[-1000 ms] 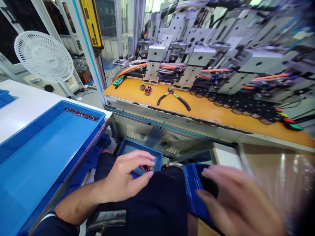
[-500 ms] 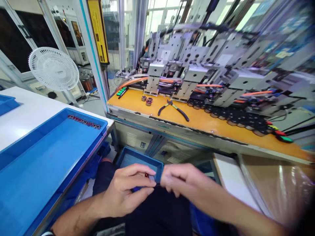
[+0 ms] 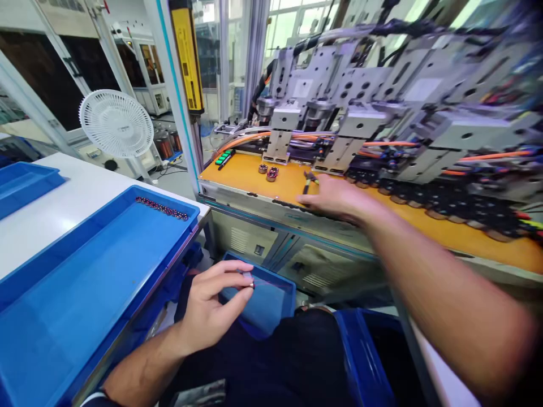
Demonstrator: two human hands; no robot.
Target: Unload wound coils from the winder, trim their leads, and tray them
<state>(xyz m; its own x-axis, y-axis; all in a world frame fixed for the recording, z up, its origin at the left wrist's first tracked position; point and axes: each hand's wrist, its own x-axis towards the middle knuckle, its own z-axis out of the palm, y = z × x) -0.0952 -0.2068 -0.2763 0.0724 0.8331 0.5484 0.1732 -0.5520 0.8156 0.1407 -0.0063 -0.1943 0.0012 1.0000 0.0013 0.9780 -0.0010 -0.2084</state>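
Note:
My left hand [image 3: 212,302] is over my lap, with thumb and fingers pinched on a small dark red part [image 3: 251,285] above a small blue bin [image 3: 271,299]. My right hand [image 3: 335,195] is stretched forward onto the orange machine deck [image 3: 407,217]. It lies over the handles of the pliers [image 3: 309,180], whose jaws show at its far side. Its fingers are curled down on the pliers. Three small round coils [image 3: 268,172] sit on the deck left of the pliers.
A large blue tray [image 3: 85,271] on the white table at my left holds a row of small dark parts [image 3: 161,208] along its far wall. A white fan [image 3: 116,124] stands behind it. Grey machine heads [image 3: 360,118] with orange hoses crowd the deck's back. Another blue bin [image 3: 365,356] is by my right knee.
My right hand left the left hand at my lap and reached forward onto the pliers on the orange deck. My left hand stays pinched on the small part. The view has shifted.

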